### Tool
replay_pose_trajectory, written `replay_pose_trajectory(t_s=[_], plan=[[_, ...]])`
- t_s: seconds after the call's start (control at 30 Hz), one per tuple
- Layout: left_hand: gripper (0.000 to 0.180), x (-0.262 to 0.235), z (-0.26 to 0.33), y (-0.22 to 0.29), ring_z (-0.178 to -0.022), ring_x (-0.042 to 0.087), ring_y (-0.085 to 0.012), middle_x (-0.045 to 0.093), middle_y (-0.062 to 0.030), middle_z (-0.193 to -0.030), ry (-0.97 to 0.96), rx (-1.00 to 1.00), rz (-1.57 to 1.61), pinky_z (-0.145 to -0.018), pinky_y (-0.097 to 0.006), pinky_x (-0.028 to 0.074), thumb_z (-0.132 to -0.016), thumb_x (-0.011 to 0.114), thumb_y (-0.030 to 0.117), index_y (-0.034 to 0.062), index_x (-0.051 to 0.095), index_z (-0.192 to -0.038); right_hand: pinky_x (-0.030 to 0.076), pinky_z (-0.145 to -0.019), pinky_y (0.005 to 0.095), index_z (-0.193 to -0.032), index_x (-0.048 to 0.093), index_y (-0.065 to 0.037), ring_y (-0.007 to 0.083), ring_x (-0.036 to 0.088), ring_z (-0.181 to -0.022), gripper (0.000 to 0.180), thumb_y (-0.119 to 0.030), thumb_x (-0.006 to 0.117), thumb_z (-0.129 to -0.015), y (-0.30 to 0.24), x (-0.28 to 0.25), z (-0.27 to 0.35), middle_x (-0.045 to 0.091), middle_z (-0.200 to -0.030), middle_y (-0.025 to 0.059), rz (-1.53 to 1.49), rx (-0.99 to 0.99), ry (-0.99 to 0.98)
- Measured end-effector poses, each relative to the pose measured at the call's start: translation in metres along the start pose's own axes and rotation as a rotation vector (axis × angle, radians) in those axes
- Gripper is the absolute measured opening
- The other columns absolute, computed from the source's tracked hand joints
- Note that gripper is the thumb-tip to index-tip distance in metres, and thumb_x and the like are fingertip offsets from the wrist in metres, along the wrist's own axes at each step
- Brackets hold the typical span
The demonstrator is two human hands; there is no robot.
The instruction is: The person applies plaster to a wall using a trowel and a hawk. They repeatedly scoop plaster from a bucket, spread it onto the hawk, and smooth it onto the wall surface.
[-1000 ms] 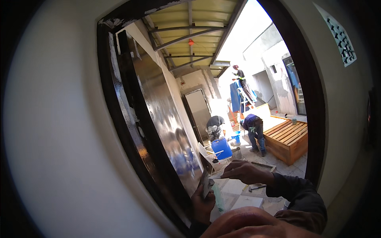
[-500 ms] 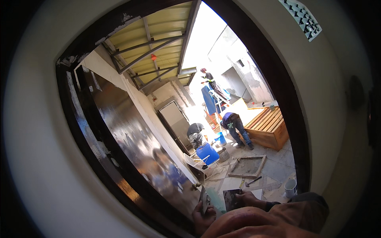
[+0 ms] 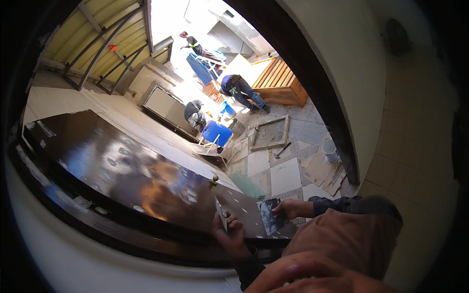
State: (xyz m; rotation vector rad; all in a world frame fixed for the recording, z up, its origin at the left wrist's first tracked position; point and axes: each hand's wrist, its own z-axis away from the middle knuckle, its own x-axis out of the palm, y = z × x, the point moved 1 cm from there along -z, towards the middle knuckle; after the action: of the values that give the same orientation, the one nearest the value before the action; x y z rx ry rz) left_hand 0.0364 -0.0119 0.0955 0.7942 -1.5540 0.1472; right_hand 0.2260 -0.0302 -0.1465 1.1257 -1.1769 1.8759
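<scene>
1. Here's the smeared plate [image 3: 267,222], five o'clock in view, gripped by the right hand [image 3: 295,209].
2. At six, the left hand [image 3: 230,237] grasps a thin flat blade [image 3: 220,212].
3. Glossy brown door [image 3: 122,166] sweeping across nine; hammer [image 3: 283,149] and pale bucket [image 3: 330,155] over at three.

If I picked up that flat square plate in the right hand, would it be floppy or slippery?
Probably stiff: the flat square plate looks straight, though the right hand holds it near one edge. Probably light for its width, as it looks thin. Perhaps smeary or slippery, since its face shows pale, blotchy patches.
</scene>
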Motion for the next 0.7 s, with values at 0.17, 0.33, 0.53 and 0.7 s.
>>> replay_pose_trajectory(t_s=[0.17,0.33,0.53,0.7], plan=[[0.041,-0.002,0.008,-0.012,-0.085,0.069,-0.0202,0.073,-0.0139,-0.116,0.055,-0.028,0.015,-0.07,-0.031,0.055,-0.107,0.048,0.024,0.0069,0.057,-0.143,0.05,-0.1,0.053,-0.11,0.069,0.001,0.032,0.069,-0.102,0.017,-0.009,0.064,-0.097,-0.005,0.004,0.029,0.073,-0.105,0.0146,-0.032,0.005,0.145],[0.041,-0.011,0.023,-0.018,-0.075,0.06,-0.0169,0.072,-0.0154,-0.111,0.15,0.022,0.005,-0.064,-0.03,0.05,-0.108,0.048,0.023,0.0056,0.053,-0.145,0.054,-0.094,0.0511,-0.103,0.069,0.002,0.032,0.069,-0.097,0.012,-0.006,0.066,-0.095,-0.006,-0.005,0.036,0.072,-0.101,0.0156,-0.117,-0.085,0.205],[0.034,-0.025,0.047,-0.019,-0.059,0.045,-0.0122,0.069,-0.0153,-0.098,0.331,0.07,-0.065,-0.051,-0.027,0.039,-0.106,0.051,0.023,0.0017,0.056,-0.132,0.053,-0.094,0.0477,-0.101,0.069,0.002,0.0315,0.068,-0.097,0.014,-0.007,0.069,-0.092,0.001,-0.051,0.023,0.071,-0.102,0.0162,-0.204,-0.099,0.321],[0.026,-0.046,0.057,-0.029,-0.05,0.036,-0.0108,0.064,-0.014,-0.087,0.429,0.079,-0.147,-0.041,-0.027,0.03,-0.105,0.053,0.024,0.0016,0.057,-0.118,0.051,-0.095,0.0446,-0.101,0.068,0.003,0.0318,0.066,-0.098,0.016,-0.006,0.069,-0.088,0.006,-0.085,0.032,0.069,-0.105,0.0179,-0.147,-0.142,0.565]])
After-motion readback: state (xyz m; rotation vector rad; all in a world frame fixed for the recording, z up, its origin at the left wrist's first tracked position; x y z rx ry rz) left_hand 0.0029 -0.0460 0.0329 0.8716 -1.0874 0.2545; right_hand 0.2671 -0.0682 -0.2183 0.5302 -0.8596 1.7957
